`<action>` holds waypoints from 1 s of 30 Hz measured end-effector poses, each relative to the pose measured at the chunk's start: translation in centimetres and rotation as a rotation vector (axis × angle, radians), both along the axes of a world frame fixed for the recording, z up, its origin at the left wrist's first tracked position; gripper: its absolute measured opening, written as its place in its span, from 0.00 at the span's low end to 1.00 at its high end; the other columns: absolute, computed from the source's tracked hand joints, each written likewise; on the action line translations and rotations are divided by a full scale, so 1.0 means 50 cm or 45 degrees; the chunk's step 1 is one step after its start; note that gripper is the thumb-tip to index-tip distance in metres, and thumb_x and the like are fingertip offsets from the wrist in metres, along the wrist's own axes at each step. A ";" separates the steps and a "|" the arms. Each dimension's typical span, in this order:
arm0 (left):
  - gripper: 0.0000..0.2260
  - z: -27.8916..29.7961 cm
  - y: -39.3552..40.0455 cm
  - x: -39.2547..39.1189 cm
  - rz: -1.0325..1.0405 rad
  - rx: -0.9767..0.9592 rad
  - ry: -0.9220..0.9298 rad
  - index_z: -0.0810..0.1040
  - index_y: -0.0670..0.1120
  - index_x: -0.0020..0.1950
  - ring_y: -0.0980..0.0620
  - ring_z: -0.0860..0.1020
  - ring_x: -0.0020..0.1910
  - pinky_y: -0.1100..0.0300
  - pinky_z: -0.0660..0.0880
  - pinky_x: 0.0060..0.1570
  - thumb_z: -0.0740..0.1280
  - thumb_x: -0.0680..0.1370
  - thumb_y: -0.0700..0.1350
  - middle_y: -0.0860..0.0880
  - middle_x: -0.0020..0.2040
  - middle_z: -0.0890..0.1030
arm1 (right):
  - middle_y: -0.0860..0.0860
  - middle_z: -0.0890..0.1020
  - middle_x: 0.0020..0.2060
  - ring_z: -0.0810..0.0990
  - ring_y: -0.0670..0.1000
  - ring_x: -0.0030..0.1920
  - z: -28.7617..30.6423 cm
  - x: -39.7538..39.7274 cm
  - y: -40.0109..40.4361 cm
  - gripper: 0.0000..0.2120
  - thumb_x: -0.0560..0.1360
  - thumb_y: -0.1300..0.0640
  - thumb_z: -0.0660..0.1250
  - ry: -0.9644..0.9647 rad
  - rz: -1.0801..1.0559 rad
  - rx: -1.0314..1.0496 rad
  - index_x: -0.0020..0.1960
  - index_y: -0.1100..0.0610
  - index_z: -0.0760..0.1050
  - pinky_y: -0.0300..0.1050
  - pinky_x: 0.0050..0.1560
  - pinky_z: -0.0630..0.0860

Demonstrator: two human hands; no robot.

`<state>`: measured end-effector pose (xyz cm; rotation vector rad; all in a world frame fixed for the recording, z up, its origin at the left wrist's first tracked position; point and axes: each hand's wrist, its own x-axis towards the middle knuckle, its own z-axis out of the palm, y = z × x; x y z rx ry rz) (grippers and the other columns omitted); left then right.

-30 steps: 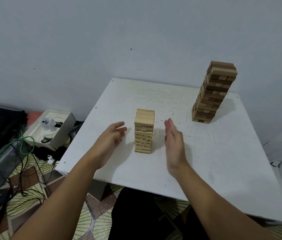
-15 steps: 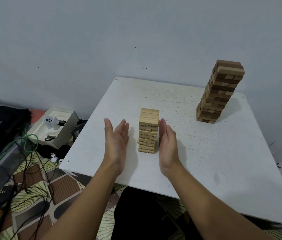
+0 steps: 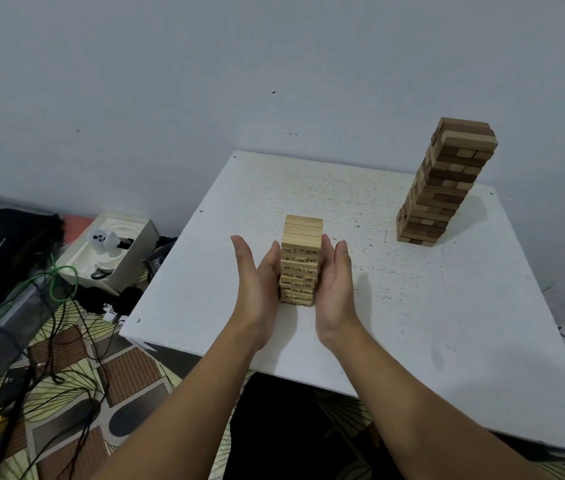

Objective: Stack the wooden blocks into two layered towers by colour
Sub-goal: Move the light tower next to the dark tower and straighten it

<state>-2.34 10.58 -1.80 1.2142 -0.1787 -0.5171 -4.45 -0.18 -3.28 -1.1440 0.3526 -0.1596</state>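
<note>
- Two towers stand on the counter (image 3: 412, 341): a pale tower (image 3: 300, 261) near the front left, between my hands, and a taller dark tower (image 3: 445, 181) well apart at the far right.
- My left hand (image 3: 256, 289) and right hand (image 3: 334, 285) flank the pale tower, palms inward, fingers straight and released, touching or just beside its sides; nothing is grasped.
- Its long axis runs upright, squarely between both palms, so neither hand is nearer.
- I judge this is squaring the layers; an even squeeze from both sides matters.
- Open counter lies right and behind; the left and front edges are near.
</note>
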 end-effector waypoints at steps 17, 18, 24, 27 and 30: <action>0.51 -0.020 0.006 -0.026 -0.038 0.092 -0.127 0.64 0.53 0.82 0.53 0.66 0.79 0.46 0.51 0.81 0.39 0.70 0.83 0.53 0.77 0.72 | 0.45 0.87 0.53 0.84 0.43 0.57 0.017 -0.013 0.014 0.28 0.87 0.43 0.41 -0.102 0.017 0.068 0.63 0.48 0.78 0.34 0.49 0.78; 0.51 -0.020 0.005 -0.027 -0.036 0.098 -0.131 0.64 0.53 0.82 0.54 0.66 0.79 0.46 0.51 0.81 0.39 0.70 0.83 0.54 0.78 0.72 | 0.45 0.87 0.53 0.84 0.43 0.56 0.017 -0.014 0.014 0.28 0.87 0.43 0.40 -0.104 0.017 0.065 0.63 0.48 0.79 0.34 0.49 0.79; 0.49 -0.019 0.013 -0.029 -0.015 0.106 -0.113 0.64 0.53 0.82 0.55 0.67 0.78 0.47 0.52 0.81 0.38 0.72 0.81 0.54 0.76 0.73 | 0.43 0.87 0.52 0.84 0.42 0.55 0.022 -0.016 0.017 0.28 0.88 0.45 0.40 -0.106 0.023 0.074 0.63 0.48 0.78 0.34 0.50 0.78; 0.48 -0.013 0.014 -0.025 -0.004 0.104 -0.098 0.63 0.54 0.82 0.56 0.68 0.77 0.47 0.53 0.81 0.36 0.72 0.80 0.55 0.76 0.73 | 0.44 0.87 0.52 0.84 0.42 0.55 0.025 -0.019 0.018 0.27 0.88 0.45 0.40 -0.109 0.025 0.071 0.63 0.48 0.78 0.35 0.49 0.79; 0.48 -0.010 0.007 -0.028 -0.021 0.130 -0.154 0.66 0.53 0.81 0.55 0.67 0.78 0.46 0.53 0.81 0.35 0.73 0.79 0.54 0.76 0.74 | 0.43 0.87 0.51 0.84 0.41 0.55 0.030 -0.022 0.023 0.27 0.88 0.46 0.39 -0.116 0.018 0.032 0.61 0.47 0.78 0.34 0.51 0.78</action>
